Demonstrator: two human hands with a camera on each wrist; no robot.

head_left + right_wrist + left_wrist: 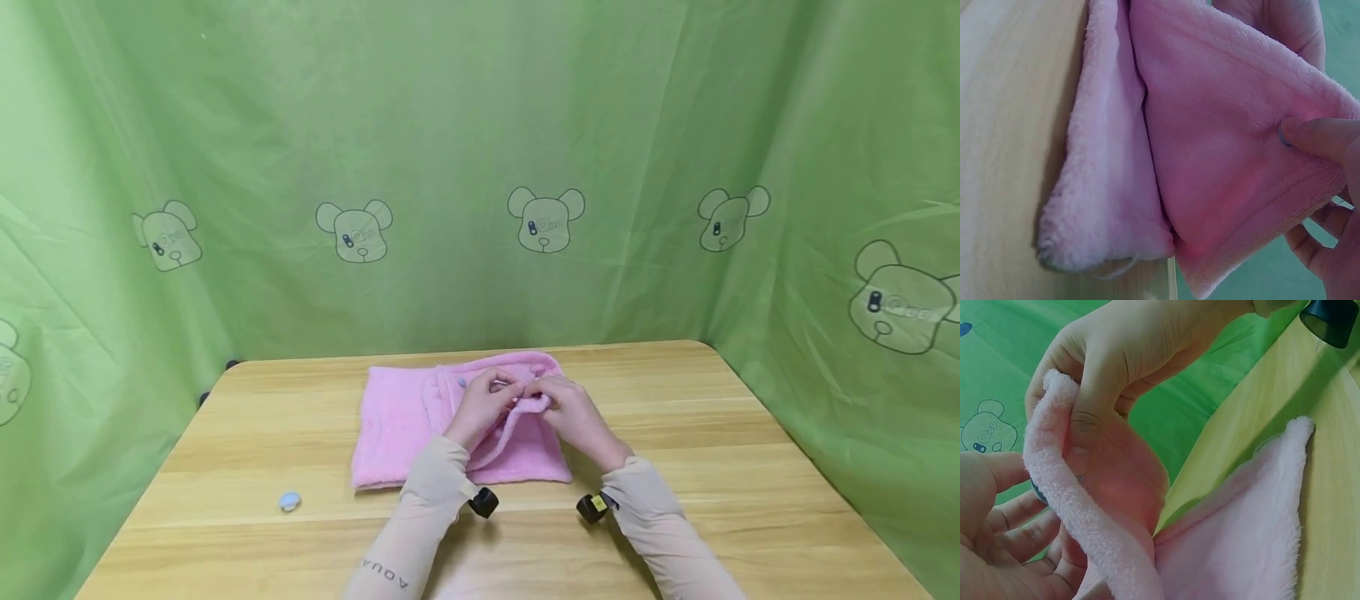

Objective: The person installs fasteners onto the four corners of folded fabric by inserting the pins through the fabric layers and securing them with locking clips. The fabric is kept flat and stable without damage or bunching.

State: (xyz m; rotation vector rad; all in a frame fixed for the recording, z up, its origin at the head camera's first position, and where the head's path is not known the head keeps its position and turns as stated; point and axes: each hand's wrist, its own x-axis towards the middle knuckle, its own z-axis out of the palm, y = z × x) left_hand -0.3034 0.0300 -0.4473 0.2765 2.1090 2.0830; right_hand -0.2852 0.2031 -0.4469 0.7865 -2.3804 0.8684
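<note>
A folded pink plush cloth lies on the table, the flap at its right side lifted between both hands. My right hand grips the flap's edge, its thumb on the inner face and its fingers behind. At the thumb tip a bit of blue shows in the right wrist view. My left hand meets the flap from the other side, thumb and finger pinching a dark bluish round button, mostly hidden by the cloth. Another small blue button sits on the cloth near the left hand.
A loose light-blue round button-like piece lies on the wooden table, left of the cloth. Green curtains with bear-head prints surround the table at the back and sides. Black wrist cameras hang below both wrists.
</note>
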